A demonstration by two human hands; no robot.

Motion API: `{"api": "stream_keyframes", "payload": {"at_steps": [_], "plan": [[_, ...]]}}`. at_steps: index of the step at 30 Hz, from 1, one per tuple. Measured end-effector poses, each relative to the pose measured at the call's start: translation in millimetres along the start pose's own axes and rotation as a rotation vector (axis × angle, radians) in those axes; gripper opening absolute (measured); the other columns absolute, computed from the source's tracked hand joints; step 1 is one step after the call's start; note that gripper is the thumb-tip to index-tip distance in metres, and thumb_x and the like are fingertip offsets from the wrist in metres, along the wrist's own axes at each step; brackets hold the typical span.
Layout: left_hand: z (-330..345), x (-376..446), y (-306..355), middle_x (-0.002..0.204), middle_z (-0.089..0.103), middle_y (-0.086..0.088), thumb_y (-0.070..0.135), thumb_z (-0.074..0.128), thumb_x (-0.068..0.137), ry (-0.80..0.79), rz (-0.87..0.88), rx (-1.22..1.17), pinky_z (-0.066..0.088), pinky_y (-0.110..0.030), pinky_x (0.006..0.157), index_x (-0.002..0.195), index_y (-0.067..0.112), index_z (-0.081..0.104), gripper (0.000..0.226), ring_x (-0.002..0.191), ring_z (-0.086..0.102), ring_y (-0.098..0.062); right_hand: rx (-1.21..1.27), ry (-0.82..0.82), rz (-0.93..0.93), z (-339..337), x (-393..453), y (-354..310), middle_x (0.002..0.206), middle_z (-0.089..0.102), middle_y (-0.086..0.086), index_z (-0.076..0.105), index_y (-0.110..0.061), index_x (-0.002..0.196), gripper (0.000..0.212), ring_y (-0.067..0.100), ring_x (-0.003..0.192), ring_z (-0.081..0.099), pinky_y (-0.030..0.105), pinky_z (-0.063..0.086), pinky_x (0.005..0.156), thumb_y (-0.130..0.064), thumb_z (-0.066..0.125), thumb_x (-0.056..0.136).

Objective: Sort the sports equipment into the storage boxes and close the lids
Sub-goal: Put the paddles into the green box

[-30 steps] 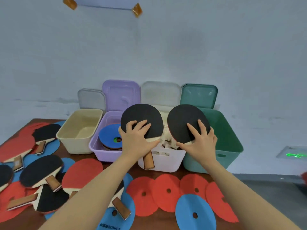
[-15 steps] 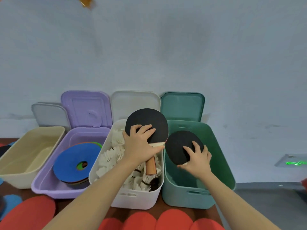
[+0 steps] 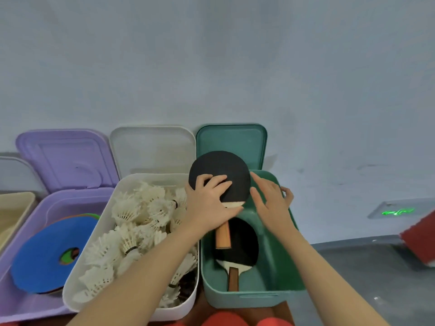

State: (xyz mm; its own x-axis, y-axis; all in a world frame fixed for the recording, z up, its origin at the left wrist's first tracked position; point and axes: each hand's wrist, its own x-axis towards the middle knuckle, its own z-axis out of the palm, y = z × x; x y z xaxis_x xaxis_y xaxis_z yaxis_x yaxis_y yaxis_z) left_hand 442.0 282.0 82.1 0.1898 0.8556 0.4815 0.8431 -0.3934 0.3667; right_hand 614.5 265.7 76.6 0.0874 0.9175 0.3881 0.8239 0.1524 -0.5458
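Black-faced table tennis paddle (image 3: 220, 175) held above the rear of the green box (image 3: 275, 267), blade up, wooden handle pointing down toward the box interior. Left hand (image 3: 209, 208) has its grip on this paddle: fingers spread over the black rubber, thumb at the blade's lower edge near the handle. Second paddle (image 3: 237, 250) lies inside the green box, black face up, handle toward the near wall. Right hand (image 3: 270, 203) is over the green box just beside the held paddle, fingers relaxed and spread, grip wide, holding nothing; whether its fingertips touch the blade edge cannot be told. Green lid (image 3: 231, 140) stands upright behind its box. To the left, white box (image 3: 131, 292) filled with white shuttlecocks (image 3: 131, 231), its white lid (image 3: 153, 149) upright behind. Further left, purple box (image 3: 30, 304) containing flat discs, blue disc (image 3: 47, 255) on top; purple lid (image 3: 66, 158) upright. Beige box (image 3: 14, 208) partly visible at the left edge. Red discs (image 3: 226, 320) on the table at the bottom edge.
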Motion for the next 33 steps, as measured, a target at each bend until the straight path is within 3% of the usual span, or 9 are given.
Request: {"api": "stream_keyframes", "payload": {"at_steps": [3, 6, 8, 9, 11, 15, 21, 33], "plan": [[20, 4, 11, 0.124, 0.056, 0.019, 0.075, 0.048, 0.053, -0.064, 0.003, -0.019, 0.033, -0.051, 0.093, 0.112, 0.03, 0.066, 0.076, 0.114, 0.041, -0.016, -0.11, -0.032, 0.008, 0, 3, 15, 0.121, 0.056, -0.015, 0.054, -0.037, 0.124, 0.054, 0.002, 0.12, 0.043, 0.026, 0.005, 0.096, -0.052, 0.019, 0.086], [34, -1, 13, 0.136, 0.043, 0.02, 0.08, 0.039, 0.054, -0.294, 0.008, 0.026, 0.022, -0.053, 0.101, 0.125, 0.034, 0.056, 0.086, 0.124, 0.029, -0.013, -0.204, -0.105, 0.018, 5, -7, 30, 0.121, 0.058, -0.012, 0.056, -0.032, 0.124, 0.054, 0.007, 0.12, 0.045, 0.032, 0.008, 0.099, -0.046, 0.019, 0.086], [38, -1, 10, 0.149, 0.026, 0.015, 0.076, 0.048, 0.066, -0.502, 0.068, 0.061, 0.003, -0.067, 0.106, 0.137, 0.031, 0.041, 0.085, 0.137, 0.013, -0.018, -0.293, -0.206, 0.052, 10, -12, 35, 0.128, 0.054, -0.01, 0.051, -0.031, 0.129, 0.045, 0.009, 0.124, 0.041, 0.039, 0.009, 0.103, -0.035, 0.026, 0.092], [38, -1, 10, 0.153, 0.016, 0.013, 0.07, 0.052, 0.073, -0.592, 0.066, 0.056, -0.005, -0.067, 0.106, 0.142, 0.03, 0.032, 0.082, 0.141, 0.004, -0.02, -0.338, -0.259, 0.067, 12, -15, 36, 0.134, 0.049, -0.011, 0.048, -0.031, 0.132, 0.042, 0.01, 0.127, 0.038, 0.041, 0.009, 0.104, -0.03, 0.029, 0.095], [34, -1, 8, 0.156, 0.008, 0.009, 0.058, 0.051, 0.084, -0.654, 0.053, 0.058, -0.008, -0.064, 0.107, 0.147, 0.03, 0.021, 0.075, 0.143, -0.003, -0.02, -0.374, -0.314, 0.085, 16, -18, 32, 0.141, 0.041, -0.012, 0.042, -0.031, 0.136, 0.041, 0.012, 0.13, 0.033, 0.042, 0.009, 0.106, -0.026, 0.035, 0.096], [12, -10, -1, 0.154, 0.019, 0.006, 0.045, 0.04, 0.095, -0.484, 0.061, 0.149, 0.002, -0.053, 0.112, 0.145, 0.026, 0.025, 0.056, 0.142, 0.007, -0.017, -0.352, -0.306, 0.075, 18, -27, 16, 0.143, 0.04, -0.011, 0.041, -0.03, 0.137, 0.041, 0.013, 0.129, 0.036, 0.041, 0.018, 0.104, -0.026, 0.036, 0.096], [-39, -44, -30, 0.144, 0.038, 0.004, 0.038, 0.039, 0.095, -0.267, 0.122, 0.198, 0.01, -0.036, 0.111, 0.139, 0.022, 0.039, 0.047, 0.135, 0.028, -0.015, -0.288, -0.216, -0.039, 16, -53, -28, 0.134, 0.05, -0.009, 0.049, -0.024, 0.132, 0.036, 0.017, 0.121, 0.045, 0.035, 0.026, 0.1, -0.026, 0.04, 0.096], [-166, -166, -126, 0.139, 0.047, -0.003, 0.047, 0.029, 0.088, -0.21, 0.023, 0.114, 0.028, -0.039, 0.101, 0.134, 0.016, 0.048, 0.059, 0.126, 0.043, -0.024, -0.166, -0.151, -0.208, 63, -141, -184, 0.117, 0.062, 0.003, 0.059, -0.013, 0.12, 0.036, 0.027, 0.108, 0.055, 0.039, 0.038, 0.089, -0.028, 0.043, 0.092]]}}
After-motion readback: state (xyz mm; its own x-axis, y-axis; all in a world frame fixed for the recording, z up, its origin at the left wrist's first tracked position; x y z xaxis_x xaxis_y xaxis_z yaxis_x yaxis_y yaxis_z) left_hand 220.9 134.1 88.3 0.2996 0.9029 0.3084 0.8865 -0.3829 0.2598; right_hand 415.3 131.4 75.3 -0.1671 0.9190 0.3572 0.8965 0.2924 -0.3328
